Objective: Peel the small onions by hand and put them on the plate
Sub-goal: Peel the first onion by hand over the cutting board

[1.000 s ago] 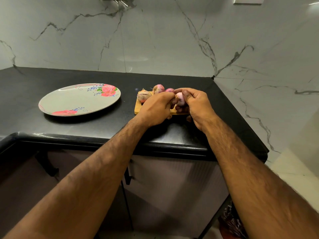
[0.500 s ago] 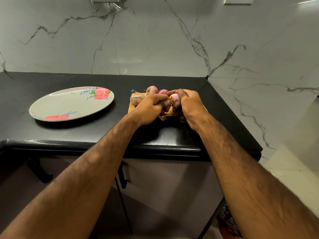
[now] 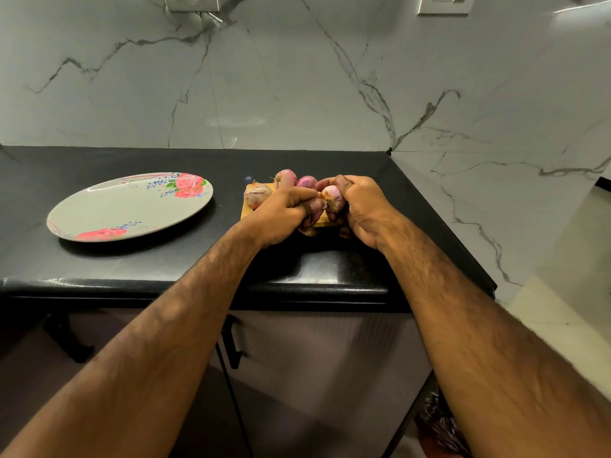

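Right hand (image 3: 362, 209) is curled round a small onion (image 3: 333, 196), thumb over its top and fingers folded beneath, holding it just above the near right part of a wooden board (image 3: 248, 211). The left hand (image 3: 281, 217) meets it from the left with fingers bent, its thumb and forefinger pinching the onion's root end, where a tuft of dry roots shows between the two hands. The visible side of the onion is pale pink and glossy; how much skin remains on its hidden side cannot be told. Three others lie on the far part of the board, behind the hands: a brown-skinned onion (image 3: 258, 195) at the left, a reddish onion (image 3: 286, 177) beside it, and a purple onion (image 3: 307, 181) just right of that, partly hidden by the fingers. A few peel scraps (image 3: 309, 231) lie at the board's near edge, under the hands. The board sits on a black counter (image 3: 198, 259), right of centre. The plate (image 3: 125, 206), grey with pink roses and small blue flowers, lies flat on the counter well to the left of the board, with no onion on it. A marble wall (image 3: 297, 77) with dark veins rises behind the counter and wraps round its right side, with two sockets (image 3: 191, 1) at the top edge. Below the counter's near edge are cabinet doors (image 3: 314, 358) with a dark handle.
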